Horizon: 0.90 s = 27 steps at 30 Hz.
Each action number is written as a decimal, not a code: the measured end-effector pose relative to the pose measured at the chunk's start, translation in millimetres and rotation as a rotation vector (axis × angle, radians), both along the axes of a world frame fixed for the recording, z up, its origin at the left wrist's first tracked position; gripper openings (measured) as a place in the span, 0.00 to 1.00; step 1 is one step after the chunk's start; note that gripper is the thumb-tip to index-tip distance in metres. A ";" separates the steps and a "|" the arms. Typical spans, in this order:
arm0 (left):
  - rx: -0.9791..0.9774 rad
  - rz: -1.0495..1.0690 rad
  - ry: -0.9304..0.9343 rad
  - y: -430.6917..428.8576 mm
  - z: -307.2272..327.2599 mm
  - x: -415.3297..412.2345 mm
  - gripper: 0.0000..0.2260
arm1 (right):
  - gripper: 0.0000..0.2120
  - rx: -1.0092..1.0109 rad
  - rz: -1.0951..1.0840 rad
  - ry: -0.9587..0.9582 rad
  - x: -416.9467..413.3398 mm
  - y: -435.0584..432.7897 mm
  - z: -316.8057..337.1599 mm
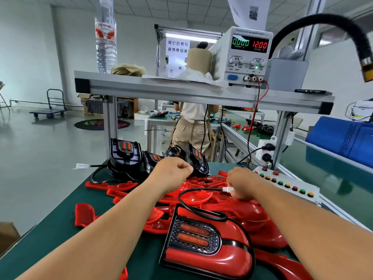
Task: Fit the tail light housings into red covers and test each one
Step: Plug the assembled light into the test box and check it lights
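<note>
At the left of centre the loose red covers (113, 186) lie in a heap on the green mat, with the spare black housings (125, 156) stacked just behind them. Leave those alone for now.

Your left hand (171, 172) hovers over the heap in mid-frame with its fingers curled together. Whether it holds anything I cannot tell. If the mating plug is in there, bring it round squarely to meet the other one.

In the lower centre sits the fitted light (203, 239), its housing seated in a cover, lens up. It looks ready for its test. Its black cable (193, 209) loops up from its top edge towards the right. Keep some slack in that loop, so that plugging in does not drag the light across the mat.

Your right hand (244, 182) pinches the white connector (228, 189) at the cable's end. Grip the plastic body, not the wires, and push straight in.

The supply (248, 55) on the shelf, upper right, reads zero current at twelve volts, so nothing is drawing yet. Watch it and the lens once you work the button box (292, 188) at the right.
</note>
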<state>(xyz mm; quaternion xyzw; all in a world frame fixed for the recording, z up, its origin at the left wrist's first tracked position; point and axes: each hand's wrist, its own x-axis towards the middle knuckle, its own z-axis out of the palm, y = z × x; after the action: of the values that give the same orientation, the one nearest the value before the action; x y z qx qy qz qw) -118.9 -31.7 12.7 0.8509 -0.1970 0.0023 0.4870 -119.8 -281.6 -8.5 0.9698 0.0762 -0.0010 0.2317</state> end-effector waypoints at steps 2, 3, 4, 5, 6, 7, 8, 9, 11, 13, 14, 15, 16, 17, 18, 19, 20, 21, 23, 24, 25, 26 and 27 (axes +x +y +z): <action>0.100 -0.035 -0.052 -7.5 4.5 1.8 0.11 | 0.07 0.015 -0.001 -0.022 -5.3 1.8 6.0; 0.164 -0.057 -0.093 -12.3 7.9 2.5 0.11 | 0.06 0.062 -0.010 -0.043 -9.4 1.8 9.4; 0.233 -0.085 -0.135 -18.3 12.1 2.7 0.11 | 0.05 0.134 -0.022 -0.069 -13.6 0.7 13.1; 0.302 -0.118 -0.171 -26.1 16.8 3.0 0.12 | 0.04 0.219 -0.035 -0.093 -18.5 -0.6 17.3; 0.366 -0.157 -0.205 -35.6 20.9 3.5 0.14 | 0.03 0.303 -0.036 -0.119 -23.6 -1.3 21.7; 0.428 -0.198 -0.236 -46.4 24.0 3.3 0.15 | 0.04 0.371 -0.016 -0.150 -29.1 -1.3 26.0; 0.492 -0.234 -0.270 -57.8 25.7 2.8 0.17 | 0.05 0.413 0.015 -0.183 -33.8 -1.1 30.0; 0.552 -0.263 -0.307 -69.1 26.6 1.2 0.18 | 0.06 0.435 0.046 -0.212 -38.4 -0.5 33.5; 0.624 -0.315 -0.366 -88.1 26.1 -1.9 0.18 | 0.07 0.463 0.101 -0.253 -46.9 -0.3 38.2; 0.657 -0.347 -0.395 -99.4 25.5 -3.8 0.15 | 0.10 0.514 0.123 -0.288 -55.0 -2.3 38.4; 0.670 -0.348 -0.407 -102.3 25.2 -3.6 0.13 | 0.16 0.547 0.120 -0.312 -58.7 -3.9 37.4; 0.675 -0.345 -0.420 -103.6 25.0 -2.9 0.12 | 0.20 0.586 0.105 -0.341 -62.0 -6.1 35.7; 0.664 -0.344 -0.433 -103.6 24.4 -2.5 0.11 | 0.20 0.615 0.085 -0.373 -64.3 -8.3 33.6; 0.644 -0.348 -0.448 -103.1 23.8 -2.1 0.10 | 0.17 0.622 0.074 -0.405 -65.8 -9.8 30.5; 0.632 -0.353 -0.468 -102.1 22.9 -1.9 0.10 | 0.13 0.615 0.076 -0.423 -66.6 -10.6 26.8; 0.638 -0.358 -0.489 -101.2 22.2 -2.2 0.11 | 0.10 0.607 0.090 -0.429 -66.7 -11.6 22.7; 0.661 -0.364 -0.510 -100.4 21.4 -3.1 0.13 | 0.09 0.604 0.104 -0.424 -67.0 -12.1 18.8; 0.692 -0.364 -0.534 -99.7 20.2 -4.3 0.16 | 0.08 0.604 0.120 -0.420 -67.7 -11.9 15.7; 0.768 -0.337 -0.592 -98.0 19.2 -6.1 0.19 | 0.09 0.621 0.149 -0.423 -70.5 -12.3 11.9; 0.808 -0.306 -0.623 -96.5 19.6 -6.1 0.21 | 0.11 0.622 0.153 -0.426 -71.8 -13.6 10.9; 0.847 -0.272 -0.645 -94.8 20.4 -4.5 0.21 | 0.14 0.614 0.145 -0.424 -73.5 -15.4 10.1; 0.871 -0.245 -0.644 -92.5 20.7 -2.5 0.21 | 0.17 0.604 0.130 -0.416 -75.8 -17.6 8.6; 0.859 -0.238 -0.606 -90.4 21.3 0.0 0.20 | 0.18 0.616 0.106 -0.406 -78.2 -19.9 6.9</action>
<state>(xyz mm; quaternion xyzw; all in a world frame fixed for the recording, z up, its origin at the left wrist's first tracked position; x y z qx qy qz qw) -118.9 -122.1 34.0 0.9065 -0.4068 0.1119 0.0135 -198.1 -301.4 -1.6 0.9691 0.0756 0.2266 -0.0608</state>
